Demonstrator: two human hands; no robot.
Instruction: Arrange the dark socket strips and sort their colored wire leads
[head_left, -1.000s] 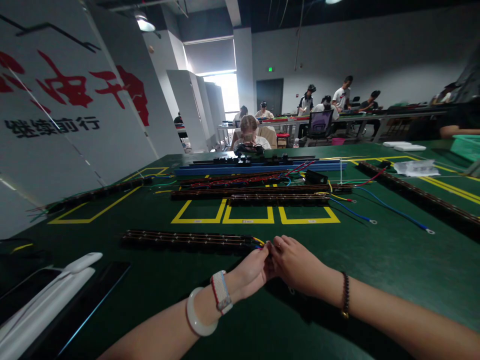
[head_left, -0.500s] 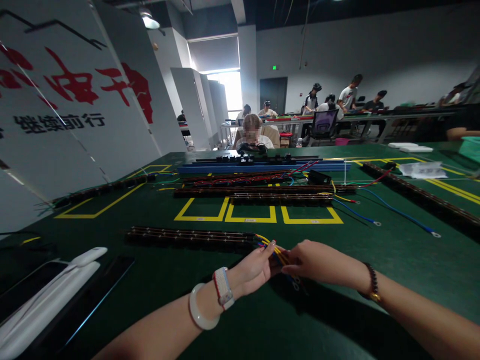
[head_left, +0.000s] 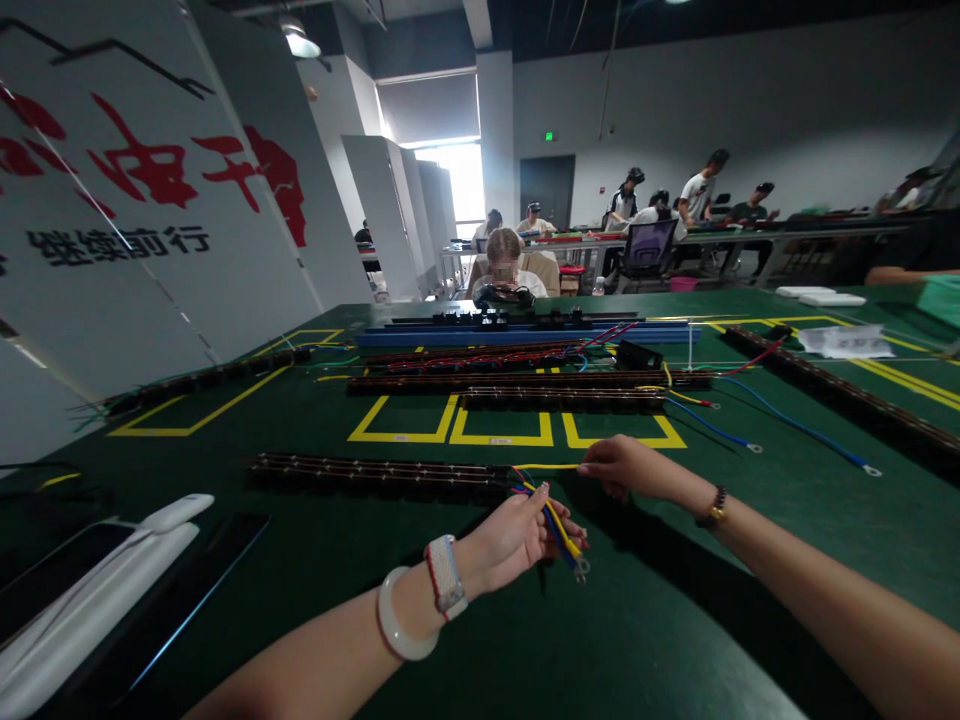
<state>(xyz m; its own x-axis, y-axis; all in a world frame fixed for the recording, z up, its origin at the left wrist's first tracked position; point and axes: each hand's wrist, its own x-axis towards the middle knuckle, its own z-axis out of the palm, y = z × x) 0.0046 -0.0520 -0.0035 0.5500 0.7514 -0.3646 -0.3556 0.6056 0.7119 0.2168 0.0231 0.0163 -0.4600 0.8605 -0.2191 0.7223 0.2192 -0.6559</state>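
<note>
A long black strip with copper-coloured rails lies crosswise on the table in front of me, with wires coming out of its right end. My left hand is closed around a bundle of yellow and blue wires; their ring terminals stick out past the fingers. Farther up and to the right, my right hand pinches a single yellow wire, which runs straight from the strip's end to the fingertips. The end of that wire is hidden by the right hand.
More black strips with loose blue and yellow leads lie across the green table, behind yellow tape outlines. Blue rails stand farther back. White and dark flat objects lie at the left. A person sits opposite; others work behind.
My right hand has moved up and away from the left hand, drawing one yellow wire out of the bundle. The left hand stays put, and the bundle's ring terminals now show clearly.
</note>
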